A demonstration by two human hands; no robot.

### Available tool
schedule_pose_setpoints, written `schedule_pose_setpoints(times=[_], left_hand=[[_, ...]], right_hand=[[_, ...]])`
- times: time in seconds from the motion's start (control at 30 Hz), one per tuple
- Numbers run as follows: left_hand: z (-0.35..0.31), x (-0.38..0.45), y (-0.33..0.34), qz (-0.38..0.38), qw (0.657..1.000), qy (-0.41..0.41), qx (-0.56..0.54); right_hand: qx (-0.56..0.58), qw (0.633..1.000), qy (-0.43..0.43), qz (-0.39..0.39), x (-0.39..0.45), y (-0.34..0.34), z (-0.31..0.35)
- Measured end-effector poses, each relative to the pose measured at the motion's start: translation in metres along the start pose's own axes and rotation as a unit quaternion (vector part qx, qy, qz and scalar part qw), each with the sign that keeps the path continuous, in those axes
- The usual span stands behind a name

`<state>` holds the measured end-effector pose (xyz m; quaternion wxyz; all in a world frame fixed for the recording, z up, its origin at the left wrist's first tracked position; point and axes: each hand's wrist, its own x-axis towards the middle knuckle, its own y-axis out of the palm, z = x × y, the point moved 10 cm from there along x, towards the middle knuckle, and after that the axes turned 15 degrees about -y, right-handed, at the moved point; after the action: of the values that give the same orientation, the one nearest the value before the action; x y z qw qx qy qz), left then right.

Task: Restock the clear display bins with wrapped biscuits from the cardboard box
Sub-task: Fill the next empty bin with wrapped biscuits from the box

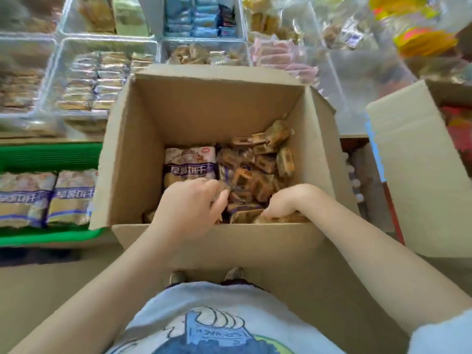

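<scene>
Reaching into the cardboard box (pixel 204 103), the left hand (pixel 190 200) curled its fingers round a few wrapped biscuits (pixel 258 175) near the middle, while the right hand (pixel 283 203) dug into the near right corner, fingers hidden, grasp unclear. A good lift would probably gather a compact handful, clearing the near wall before carrying to the clear display bins (pixel 107 42) beyond.

Bright, even daylight-like light fills the scene, with only soft shadow inside the cardboard box (pixel 219 118). The clear display bins (pixel 107 72) across the top are blurred and show pale glare. Wide-angle distortion bends the frame edges; overall detail is soft.
</scene>
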<state>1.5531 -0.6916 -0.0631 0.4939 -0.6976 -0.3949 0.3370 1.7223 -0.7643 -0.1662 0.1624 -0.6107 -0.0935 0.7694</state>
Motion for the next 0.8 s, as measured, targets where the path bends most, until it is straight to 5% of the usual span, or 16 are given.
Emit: schedule_pose_setpoints(times=[0.1,0.2,0.27,0.37,0.4,0.47,0.53,0.7,0.8], left_hand=[[0.008,-0.003,0.005,0.043,0.998,-0.049,-0.004],[0.013,-0.003,0.01,0.11,0.987,-0.091,-0.079],[0.014,0.0,0.007,0.143,0.957,-0.123,-0.222],[-0.002,0.003,-0.005,0.184,0.87,-0.14,-0.435],[-0.007,0.005,-0.01,0.184,0.844,-0.141,-0.484],[-0.007,0.009,-0.025,0.142,0.832,-0.153,-0.514],[0.007,0.013,-0.04,0.097,0.845,-0.175,-0.496],[0.075,0.018,-0.067,0.058,0.825,-0.239,-0.508],[0.129,0.016,-0.085,0.019,0.821,-0.258,-0.51]], right_hand=[[-0.001,0.995,-0.096,-0.023,-0.011,-0.014,0.013],[0.164,0.957,-0.18,-0.16,-0.028,-0.048,0.023],[0.347,0.87,-0.258,-0.235,-0.042,-0.066,0.034],[0.623,0.662,-0.386,-0.158,-0.052,-0.072,0.065],[0.67,0.615,-0.395,-0.132,-0.057,-0.074,0.074],[0.696,0.578,-0.41,-0.117,-0.058,-0.081,0.09],[0.688,0.586,-0.412,-0.118,-0.049,-0.088,0.099],[0.58,0.692,-0.368,-0.22,-0.027,-0.121,0.115],[0.394,0.777,-0.394,-0.293,-0.039,-0.148,0.157]])
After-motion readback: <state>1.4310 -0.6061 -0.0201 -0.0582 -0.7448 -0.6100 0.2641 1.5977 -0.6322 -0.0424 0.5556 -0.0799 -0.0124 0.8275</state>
